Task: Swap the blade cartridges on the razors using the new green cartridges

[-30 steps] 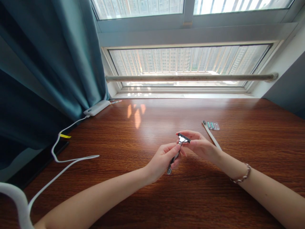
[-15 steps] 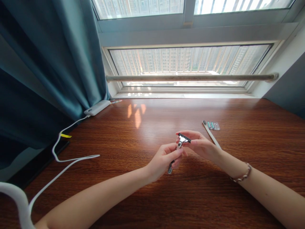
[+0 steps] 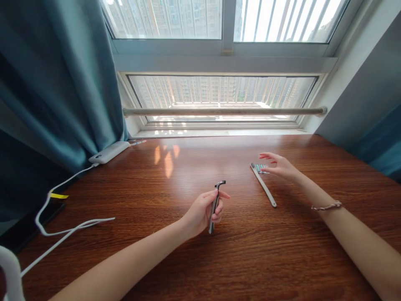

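My left hand (image 3: 203, 212) is closed around the handle of a razor (image 3: 214, 209), held upright over the table with its dark head at the top, seen from the side. Over at the right, my right hand (image 3: 280, 166) hovers with thumb and fingers apart. Just beyond its fingertips lies a clear pack of razor blade cartridges (image 3: 260, 168), partly hidden by the thumb. Left of that pack, a pale toothbrush (image 3: 263, 186) lies slantwise on the wood, its head pointing to the window.
The brown wooden table (image 3: 150, 251) reaches to a window with a metal rail (image 3: 219, 111) across it. A white power strip (image 3: 109, 152) sits at the back left by the blue curtain (image 3: 69, 83). White cable (image 3: 62, 234) trails over the left side.
My right hand has left the razor's head and moved right to the cartridge pack. The razor has turned side-on in my left hand. The view has swung up and to the right.
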